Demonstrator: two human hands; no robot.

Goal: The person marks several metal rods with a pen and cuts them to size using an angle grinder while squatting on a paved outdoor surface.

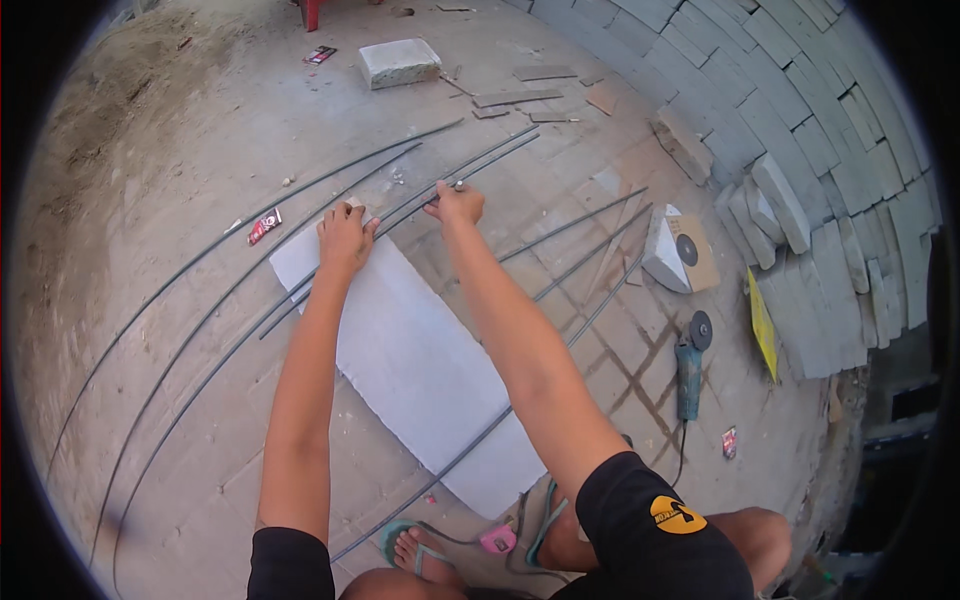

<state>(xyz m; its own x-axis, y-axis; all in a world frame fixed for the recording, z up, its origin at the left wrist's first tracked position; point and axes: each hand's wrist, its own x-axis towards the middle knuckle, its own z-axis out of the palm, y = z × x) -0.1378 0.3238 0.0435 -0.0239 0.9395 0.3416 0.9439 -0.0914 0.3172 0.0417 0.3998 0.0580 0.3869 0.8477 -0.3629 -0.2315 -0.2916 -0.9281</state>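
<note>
Two long, thin steel rods [405, 212] run side by side across the far end of a white slab [410, 345]. My left hand [345, 236] is closed over them near that end, its thumb along the rods. A small pale thing shows at its fingertips, too small to name. Farther right, my right hand [457, 203] is closed at the same rods, thumb and forefinger touching them. A short, slim, pen-like thing pokes out of its fist; the rest is hidden. Another steel rod [455, 455] crosses the slab's near part, passing under my right forearm.
More rods [205, 250] curve along the left. An angle grinder [689, 375] lies at right, with a cutting disc [687, 249] on a pale block beyond it. A pink tape measure [497, 540] is by my feet. Grey blocks [780, 205] lean against the wall; a white block [399, 64] lies far off.
</note>
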